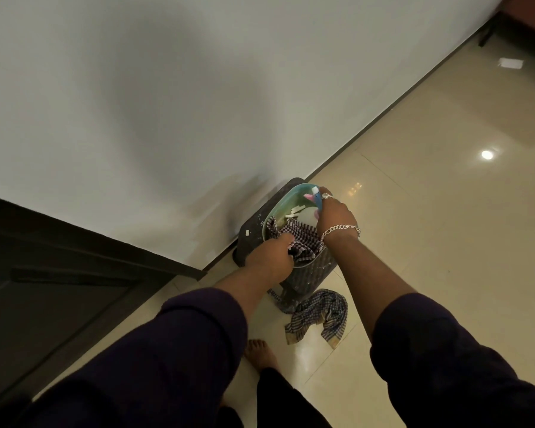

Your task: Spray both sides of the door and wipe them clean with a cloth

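Gripping checked cloth (294, 239) at basin (272, 216) rim: left hand (271, 257), fingers curled round fabric. Right hand (334, 214) wrapped round spray bottle (314, 199) standing inside basin. Basin sits atop dark basket (312, 273) against wall (167, 103). Second cloth (318, 316) lies on floor (445, 211) beside basket. Dark door (44, 288) at left.

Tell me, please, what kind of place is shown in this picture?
Probably a room inside a home. The floor is glossy beige tile, it meets a plain white wall with a dark skirting, and a dark door stands at the left. A woven basket holds cleaning things.
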